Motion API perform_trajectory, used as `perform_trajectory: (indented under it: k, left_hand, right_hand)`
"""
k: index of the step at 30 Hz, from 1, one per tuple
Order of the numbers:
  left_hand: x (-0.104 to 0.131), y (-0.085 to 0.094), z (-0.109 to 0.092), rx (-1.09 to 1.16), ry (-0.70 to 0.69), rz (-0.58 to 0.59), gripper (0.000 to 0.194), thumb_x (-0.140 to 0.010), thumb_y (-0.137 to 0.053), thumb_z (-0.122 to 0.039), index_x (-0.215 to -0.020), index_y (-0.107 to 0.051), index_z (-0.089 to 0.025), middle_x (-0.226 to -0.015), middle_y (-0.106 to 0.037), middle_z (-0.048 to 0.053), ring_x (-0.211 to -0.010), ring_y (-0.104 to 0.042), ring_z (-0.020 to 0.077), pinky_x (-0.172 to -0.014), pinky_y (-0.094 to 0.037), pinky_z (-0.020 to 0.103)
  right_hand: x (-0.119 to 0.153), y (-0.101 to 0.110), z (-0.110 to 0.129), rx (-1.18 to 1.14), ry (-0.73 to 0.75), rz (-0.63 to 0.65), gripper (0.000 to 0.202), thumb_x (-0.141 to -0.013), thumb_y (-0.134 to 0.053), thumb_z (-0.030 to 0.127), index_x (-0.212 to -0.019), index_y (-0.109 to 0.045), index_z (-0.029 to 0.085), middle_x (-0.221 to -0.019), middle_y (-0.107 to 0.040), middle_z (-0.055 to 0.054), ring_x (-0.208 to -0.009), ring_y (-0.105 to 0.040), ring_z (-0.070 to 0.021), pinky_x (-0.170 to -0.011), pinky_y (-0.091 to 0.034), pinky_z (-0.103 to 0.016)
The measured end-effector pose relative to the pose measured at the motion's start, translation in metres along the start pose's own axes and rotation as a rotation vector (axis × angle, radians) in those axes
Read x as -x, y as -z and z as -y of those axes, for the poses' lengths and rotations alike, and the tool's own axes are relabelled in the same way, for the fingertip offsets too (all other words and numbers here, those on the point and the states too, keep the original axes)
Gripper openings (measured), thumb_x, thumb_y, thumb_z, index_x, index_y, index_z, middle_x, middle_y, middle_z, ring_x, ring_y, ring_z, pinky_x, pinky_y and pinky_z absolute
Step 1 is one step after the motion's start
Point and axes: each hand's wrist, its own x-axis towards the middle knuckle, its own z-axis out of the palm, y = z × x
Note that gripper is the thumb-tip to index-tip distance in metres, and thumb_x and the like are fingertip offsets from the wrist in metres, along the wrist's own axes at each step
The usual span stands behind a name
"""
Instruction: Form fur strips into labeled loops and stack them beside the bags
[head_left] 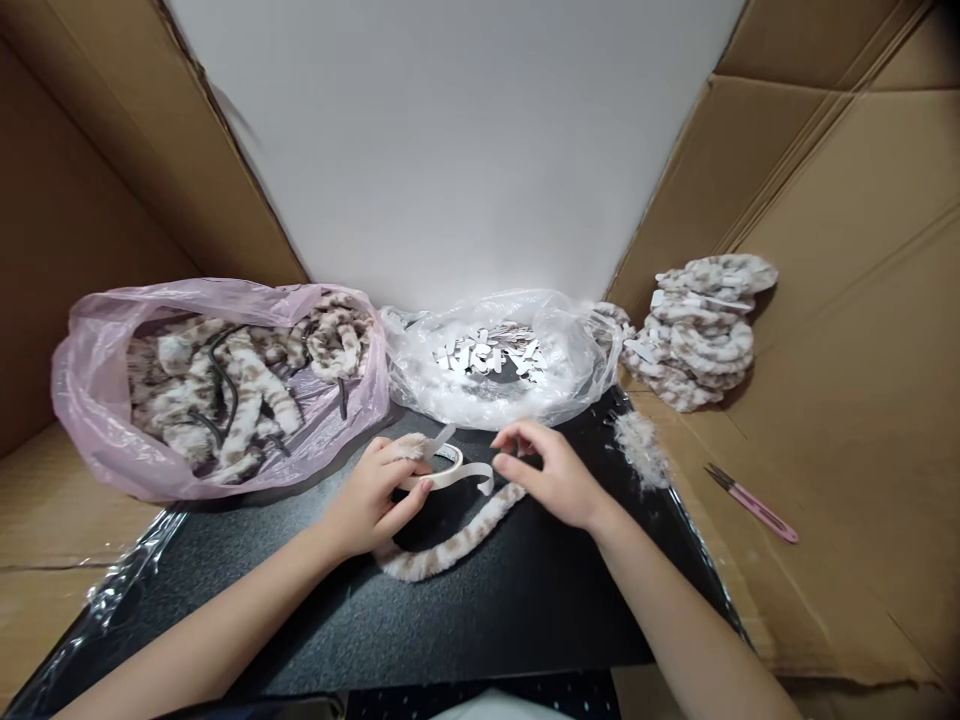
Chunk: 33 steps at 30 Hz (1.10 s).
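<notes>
My left hand (386,495) is closed around one end of a fluffy white-and-brown strip (442,556), with a narrow translucent piece of tape (441,440) sticking out at that end. A roll of white tape (450,470) sits beside the left fingers, its loose end curling toward the right. The strip loops below on the black table (480,630) and its other end lies near my right hand (536,465). The right fingers are bent with thumb and forefinger near each other, beside the tape's loose end; whether they hold anything is too small to tell.
A pink bag (75,370) of fluffy strips stands left. A clear bag (420,390) with white tags is at the centre back. Bundled strips (705,340), a fluff pile (641,450) and pink-handled snips (754,505) lie right. Cardboard walls (847,300) flank the table.
</notes>
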Motion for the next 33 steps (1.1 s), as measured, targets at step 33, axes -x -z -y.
perform_trajectory:
  k: [33]
  left_hand:
    - [-0.009,0.018,-0.001,0.242,0.472,0.262,0.033,-0.089,-0.054,-0.04,-0.073,-0.069,-0.015,-0.063,-0.063,0.001,-0.061,-0.052,0.0143,-0.06,-0.038,0.025]
  right_hand:
    - [0.014,-0.028,0.054,1.071,0.449,0.392,0.014,-0.086,-0.05,0.013,-0.089,-0.064,0.015,-0.089,-0.061,-0.007,-0.091,-0.048,-0.0238,-0.092,-0.03,-0.051]
